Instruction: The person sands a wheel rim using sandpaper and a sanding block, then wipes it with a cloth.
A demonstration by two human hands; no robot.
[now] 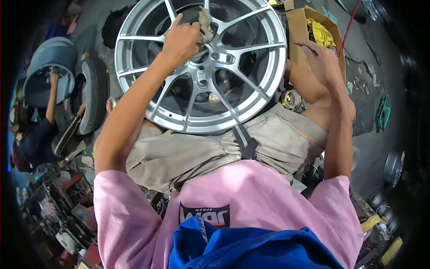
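Observation:
A silver multi-spoke wheel rim (197, 96) leans across my lap, its front face turned up toward me. My left hand (180, 41) is over the upper part of the rim near the hub, its fingers closed on a dirty grey-tan rag (205, 28). One finger points outward, and the fingertips on the rag are partly hidden. To the right of the rim, my right hand (321, 62) is raised in the air over my knee. Its fingers are apart and slightly bent, with nothing seen in them.
At right stands a cardboard box (296, 28) with yellow cloth (320, 32). A can (291, 99) is beside my leg; a green tray (383, 113) lies farther right. At left another person (38, 141) works near a grey-blue drum (53, 56) and a tire (95, 96). Tools clutter the lower left.

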